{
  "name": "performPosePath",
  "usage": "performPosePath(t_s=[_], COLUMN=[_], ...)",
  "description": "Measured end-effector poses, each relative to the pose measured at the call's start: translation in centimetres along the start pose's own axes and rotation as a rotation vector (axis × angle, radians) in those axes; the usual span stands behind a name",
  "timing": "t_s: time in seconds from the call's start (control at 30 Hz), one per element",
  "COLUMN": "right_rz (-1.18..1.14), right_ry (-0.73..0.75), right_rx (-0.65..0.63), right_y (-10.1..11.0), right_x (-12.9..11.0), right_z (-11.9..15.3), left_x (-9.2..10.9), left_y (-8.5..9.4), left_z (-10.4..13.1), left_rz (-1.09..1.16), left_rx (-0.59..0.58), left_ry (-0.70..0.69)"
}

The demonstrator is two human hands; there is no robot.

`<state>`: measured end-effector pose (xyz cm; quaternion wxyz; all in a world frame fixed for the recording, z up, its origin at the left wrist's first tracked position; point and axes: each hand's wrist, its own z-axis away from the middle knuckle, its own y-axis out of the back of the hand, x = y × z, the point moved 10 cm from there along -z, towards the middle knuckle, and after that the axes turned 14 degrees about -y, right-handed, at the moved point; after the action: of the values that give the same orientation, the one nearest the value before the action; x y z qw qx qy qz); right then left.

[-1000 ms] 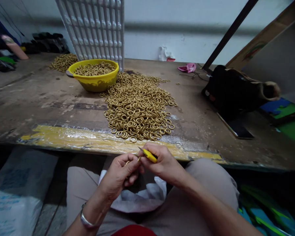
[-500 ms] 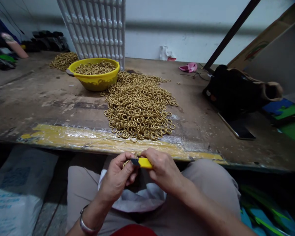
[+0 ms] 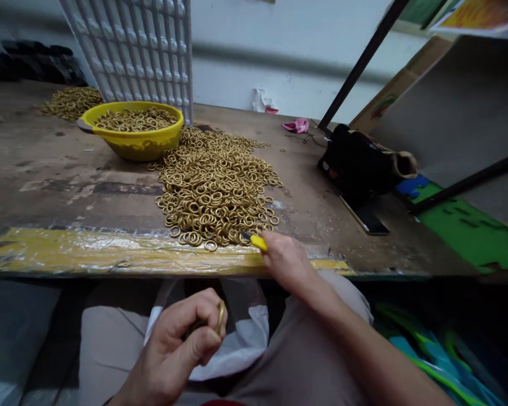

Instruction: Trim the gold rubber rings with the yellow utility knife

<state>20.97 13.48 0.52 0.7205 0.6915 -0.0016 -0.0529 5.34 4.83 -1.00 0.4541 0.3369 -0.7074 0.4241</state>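
Over the lap, my left hand is closed around a brass-coloured ring that shows at its fingertips; whether more rings lie inside the fist is hidden. My right hand grips a yellow cutter at the table's front edge. The cutter's dark tip reaches the near right side of a large pile of rings. Behind the pile on the left stands a yellow bowl full of similar rings. Below my hands, a white bag hangs open between the knees.
A ribbed translucent panel stands behind the bowl, with a smaller ring pile to its left. On the right lie a black cloth item, a phone and a pink item. Yellow tape covers the table's front edge.
My hands have moved apart. The right one has carried the cutter forward to the pile, while the left has come nearer with its ring. The view has shifted to the right.
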Motion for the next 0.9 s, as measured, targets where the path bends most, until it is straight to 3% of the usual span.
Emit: performPosePath(t_s=[0.1, 0.27, 0.37, 0.47, 0.6, 0.77, 0.9], right_rz=[-0.041, -0.014, -0.025, -0.075, -0.084, -0.087, -0.147], right_ry=[-0.049, -0.025, 0.0, -0.072, -0.174, -0.172, -0.207], right_rx=[0.045, -0.063, -0.043, 0.015, 0.05, 0.008, -0.004], right_y=[1.7, 0.0, -0.7, -0.5, -0.5, -1.8, -2.2], right_x=[2.9, 4.2, 4.2, 5.8, 8.2, 8.3, 8.8], right_z=[-2.9, -6.0, -6.5, -7.4, -9.3, -10.5, -10.2], left_x=[-2.1, -5.2, -5.7, -6.3, -7.6, -8.9, -9.3], left_y=[-0.1, 1.0, 0.9, 0.9, 1.0, 0.3, 0.5], left_z=[0.2, 0.3, 0.5, 0.7, 0.5, 0.6, 0.5], left_rz=[0.224, 0.448, 0.563, 0.632, 0.584, 0.529, 0.337], left_rx=[0.062, 0.246, 0.246, 0.246, 0.273, 0.271, 0.258], left_ry=[0.109, 0.233, 0.276, 0.331, 0.379, 0.438, 0.426])
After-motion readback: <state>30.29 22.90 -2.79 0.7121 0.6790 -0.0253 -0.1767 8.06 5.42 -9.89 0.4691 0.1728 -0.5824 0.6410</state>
